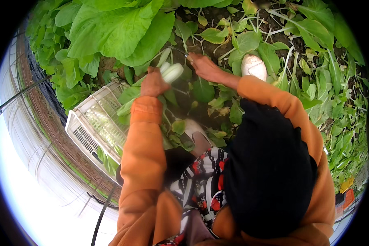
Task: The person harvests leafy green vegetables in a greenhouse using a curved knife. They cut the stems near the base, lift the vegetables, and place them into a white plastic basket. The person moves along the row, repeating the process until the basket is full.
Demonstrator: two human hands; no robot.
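Note:
My left hand (154, 81) is closed around a pale-stemmed leafy green (173, 73), its thick white base pointing right and its leaves trailing down to the left. In my right hand (203, 67) is a small bladed tool (186, 55); a metal collar and a thin, dark, curved blade show, reaching left towards the green's stems. Most of its handle is hidden in my fingers. Both hands are low over the soil, just below a large bright green plant (117, 30).
A white slatted plastic crate (92, 129) holding greens stands by my left forearm. Cut leaves (246, 43) and stems litter the soil. A pale shoe (196, 130) and another pale shoe-like shape (253, 67) are among them. An orange crate (348, 198) lies far right.

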